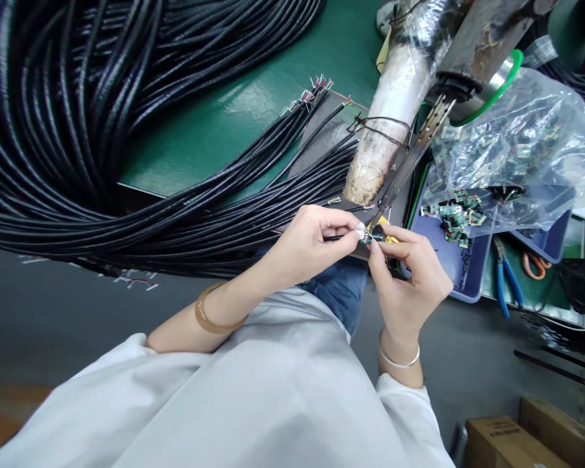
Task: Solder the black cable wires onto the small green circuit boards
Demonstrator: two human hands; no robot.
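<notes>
My left hand (pixel 316 240) pinches the end of a black cable, close to its thin wires. Opposite it, my right hand (pixel 409 270) has its thumb and fingers closed on a small green circuit board (pixel 376 235). The wire ends and the board meet between my fingertips, where the exact contact is too small to make out. Just above them is the tip of a soldering iron (pixel 387 195), pointing down. A yellow piece (pixel 383 223) shows behind the board. Beside the iron hangs a pipe wrapped in white and clear film (pixel 377 143).
Black cables (pixel 214 214) run in a thick bundle from the left. To the right are a blue tray (pixel 429 237) with several circuit boards (pixel 455 214), a plastic bag (pixel 511 149), blue-handled pliers (pixel 507 279) and orange-handled scissors (pixel 536 265). Cardboard boxes (pixel 507 442) stand at the lower right.
</notes>
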